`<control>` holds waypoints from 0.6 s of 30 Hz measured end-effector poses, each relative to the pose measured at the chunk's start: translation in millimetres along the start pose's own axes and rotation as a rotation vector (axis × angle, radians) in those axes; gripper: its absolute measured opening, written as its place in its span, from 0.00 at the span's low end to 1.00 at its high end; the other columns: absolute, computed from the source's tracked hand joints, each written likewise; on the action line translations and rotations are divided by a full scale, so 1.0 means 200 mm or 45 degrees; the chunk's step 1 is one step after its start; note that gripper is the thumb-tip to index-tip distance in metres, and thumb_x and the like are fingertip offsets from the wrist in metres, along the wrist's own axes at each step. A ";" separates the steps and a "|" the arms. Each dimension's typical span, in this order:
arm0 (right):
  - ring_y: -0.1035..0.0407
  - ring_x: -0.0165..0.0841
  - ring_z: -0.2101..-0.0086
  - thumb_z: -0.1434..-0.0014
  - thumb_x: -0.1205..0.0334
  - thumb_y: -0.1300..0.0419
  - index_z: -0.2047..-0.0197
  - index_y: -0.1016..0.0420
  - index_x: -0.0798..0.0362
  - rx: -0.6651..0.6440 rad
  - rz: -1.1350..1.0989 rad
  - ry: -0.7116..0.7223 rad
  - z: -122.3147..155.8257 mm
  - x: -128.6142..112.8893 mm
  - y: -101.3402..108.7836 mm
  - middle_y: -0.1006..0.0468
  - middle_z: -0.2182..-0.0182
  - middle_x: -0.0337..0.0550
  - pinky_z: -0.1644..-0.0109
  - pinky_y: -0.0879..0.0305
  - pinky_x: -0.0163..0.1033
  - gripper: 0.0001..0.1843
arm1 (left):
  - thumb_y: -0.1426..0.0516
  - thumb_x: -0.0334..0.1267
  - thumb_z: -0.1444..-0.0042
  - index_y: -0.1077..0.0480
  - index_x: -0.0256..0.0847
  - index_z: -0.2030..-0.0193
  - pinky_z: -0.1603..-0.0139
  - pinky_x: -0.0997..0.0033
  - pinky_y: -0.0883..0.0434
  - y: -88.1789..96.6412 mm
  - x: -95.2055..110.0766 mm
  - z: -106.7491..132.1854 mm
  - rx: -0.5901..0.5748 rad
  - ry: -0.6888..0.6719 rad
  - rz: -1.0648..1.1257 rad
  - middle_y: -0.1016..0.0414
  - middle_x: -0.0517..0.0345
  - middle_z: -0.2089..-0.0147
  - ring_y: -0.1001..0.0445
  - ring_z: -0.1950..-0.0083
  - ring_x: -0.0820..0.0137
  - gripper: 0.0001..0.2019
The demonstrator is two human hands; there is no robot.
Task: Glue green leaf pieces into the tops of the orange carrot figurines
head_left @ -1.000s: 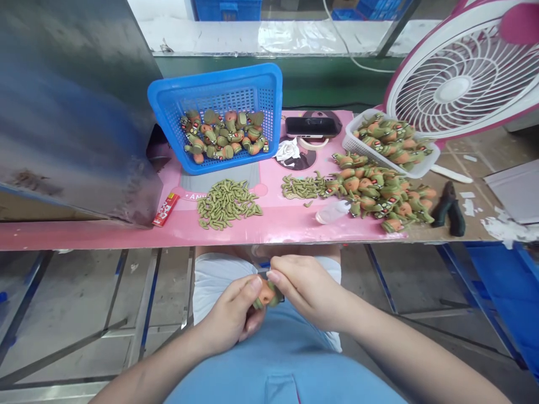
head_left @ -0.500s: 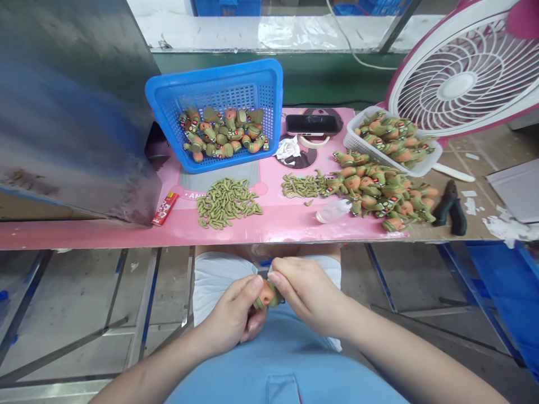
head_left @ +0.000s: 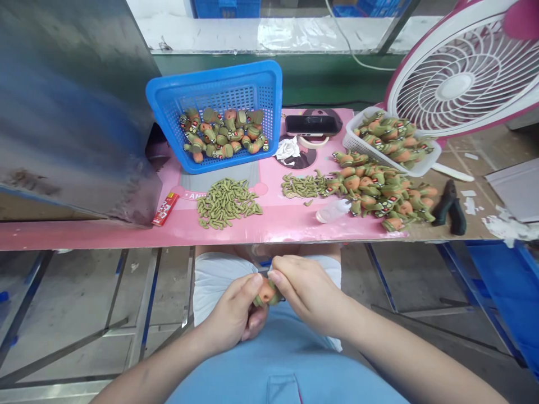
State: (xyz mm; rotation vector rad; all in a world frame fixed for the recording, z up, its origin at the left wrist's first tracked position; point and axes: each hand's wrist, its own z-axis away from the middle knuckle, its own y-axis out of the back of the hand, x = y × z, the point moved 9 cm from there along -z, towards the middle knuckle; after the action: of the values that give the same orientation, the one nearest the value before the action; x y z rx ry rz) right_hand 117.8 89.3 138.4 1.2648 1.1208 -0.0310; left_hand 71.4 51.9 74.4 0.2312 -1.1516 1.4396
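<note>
Head view, hands (head_left: 236,314) pinching rubbery orange figure (head_left: 266,292)

Factory workbench (head_left: 126,233): baskets (head_left: 219,90) of identical toy figures (head_left: 379,193).

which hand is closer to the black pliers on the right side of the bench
Right. The right hand sits below and left of the black pliers, at the lap, gripping the small orange figure. The left hand is further left, on the figure's other side.
</note>
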 end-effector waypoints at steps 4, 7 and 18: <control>0.46 0.29 0.80 0.33 0.55 0.69 0.76 0.50 0.53 -0.005 -0.012 0.003 0.00 0.00 -0.01 0.42 0.82 0.36 0.75 0.54 0.34 0.22 | 0.50 0.60 0.50 0.45 0.40 0.76 0.92 0.83 0.57 0.01 0.00 0.00 0.022 -0.005 -0.027 0.51 0.73 0.89 0.58 0.91 0.83 0.23; 0.46 0.29 0.79 0.33 0.55 0.69 0.76 0.50 0.53 0.003 -0.037 0.011 0.00 0.00 -0.01 0.41 0.81 0.37 0.75 0.53 0.34 0.22 | 0.52 0.61 0.49 0.45 0.40 0.75 0.91 0.82 0.57 0.02 0.00 0.00 0.044 -0.045 -0.093 0.51 0.73 0.89 0.58 0.90 0.82 0.23; 0.43 0.30 0.71 0.34 0.52 0.61 0.63 0.38 0.56 0.133 -0.362 0.149 0.01 -0.03 0.24 0.37 0.72 0.41 0.67 0.45 0.35 0.18 | 0.52 0.53 0.43 0.39 0.38 0.68 0.75 0.76 0.43 -0.03 0.37 0.12 -0.011 -0.682 -1.288 0.39 0.62 0.74 0.41 0.75 0.74 0.17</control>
State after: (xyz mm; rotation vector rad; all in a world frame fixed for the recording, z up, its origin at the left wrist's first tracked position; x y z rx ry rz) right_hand 143.2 102.2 177.9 1.2019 1.4095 -0.2340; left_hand 44.6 80.2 142.5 1.0717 -1.1786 0.4679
